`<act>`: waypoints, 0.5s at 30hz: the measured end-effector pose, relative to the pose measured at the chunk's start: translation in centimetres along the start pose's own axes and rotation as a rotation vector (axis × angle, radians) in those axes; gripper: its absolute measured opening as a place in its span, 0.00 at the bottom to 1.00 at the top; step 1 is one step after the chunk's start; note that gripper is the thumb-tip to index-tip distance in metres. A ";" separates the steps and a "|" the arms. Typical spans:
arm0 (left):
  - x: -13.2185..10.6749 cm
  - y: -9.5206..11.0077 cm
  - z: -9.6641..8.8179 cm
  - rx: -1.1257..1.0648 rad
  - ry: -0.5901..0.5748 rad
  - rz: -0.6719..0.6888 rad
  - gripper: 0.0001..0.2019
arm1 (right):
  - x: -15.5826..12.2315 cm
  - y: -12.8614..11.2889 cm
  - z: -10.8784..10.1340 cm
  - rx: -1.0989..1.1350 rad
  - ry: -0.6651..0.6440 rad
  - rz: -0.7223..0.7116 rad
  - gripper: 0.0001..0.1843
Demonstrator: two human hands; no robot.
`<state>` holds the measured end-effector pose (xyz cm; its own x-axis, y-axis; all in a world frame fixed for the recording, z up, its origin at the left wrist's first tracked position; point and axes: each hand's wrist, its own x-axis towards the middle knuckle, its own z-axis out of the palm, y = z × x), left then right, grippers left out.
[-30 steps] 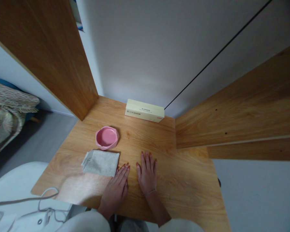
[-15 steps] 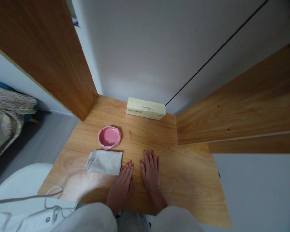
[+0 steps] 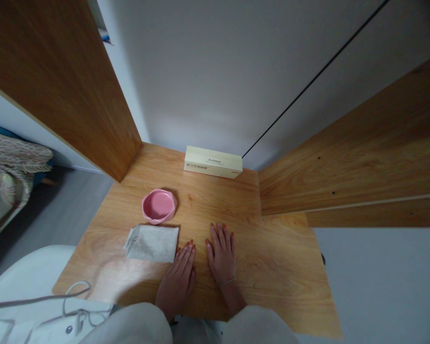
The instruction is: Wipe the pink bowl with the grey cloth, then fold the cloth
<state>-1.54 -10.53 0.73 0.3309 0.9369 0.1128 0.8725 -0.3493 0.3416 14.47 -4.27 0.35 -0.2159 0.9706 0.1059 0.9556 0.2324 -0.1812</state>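
Two flat hands on desk, folded cloth beside the left one

Landmark: gray cloth (image 3: 152, 243), folded into a rough rectangle, lying flat on the wooden desk (image 3: 272, 282); left end looks loosely layered, right end straighter.

Left hand (image 3: 177, 284): just right of the cloth and a bit nearer the person. Palm down, flat, fingers narrow and close together, gripping nothing. Outer fingertip meets the cloth's right edge; can't tell if it actually presses on it.

Right hand (image 3: 222, 260): farther right of the cloth, well apart from it. Palm down on the desk, fingers slightly spread, thumb out to the side, nothing held. Thin bracelet (image 3: 228, 282) at the wrist. Gap of bare wood between the two hands.

Pink bowl (image 3: 159, 206): just beyond the cloth, near its far edge; faceted, low, standing upright. Pale yellow box (image 3: 213, 163): well beyond the cloth and to its right, lengthwise along the wall (image 3: 200, 76), printed text too blurry to read.

Around: wood panel (image 3: 75, 86) beyond the cloth to the left, second panel (image 3: 344, 162) far right of it. White chair (image 3: 39, 270) left of the cloth, toward the person, with a gray cord (image 3: 28, 302) nearby. Patterned blanket (image 3: 14, 157) far left.
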 end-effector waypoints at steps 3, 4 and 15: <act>0.0 0.0 0.1 -0.015 -0.005 -0.009 0.27 | -0.1 0.1 0.2 0.029 0.008 0.004 0.27; 0.0 0.0 0.0 -0.022 -0.006 -0.011 0.27 | -0.1 0.1 0.2 0.042 0.011 0.006 0.27; -0.3 -0.9 -3.4 -0.273 0.205 0.026 0.19 | 1.2 -4.6 -1.0 0.480 0.074 0.119 0.20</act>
<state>-3.63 -10.43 3.60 0.2487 0.9207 0.3008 0.7273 -0.3826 0.5698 9.97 -4.24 2.29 -0.0791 0.9892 0.1232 0.7688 0.1392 -0.6242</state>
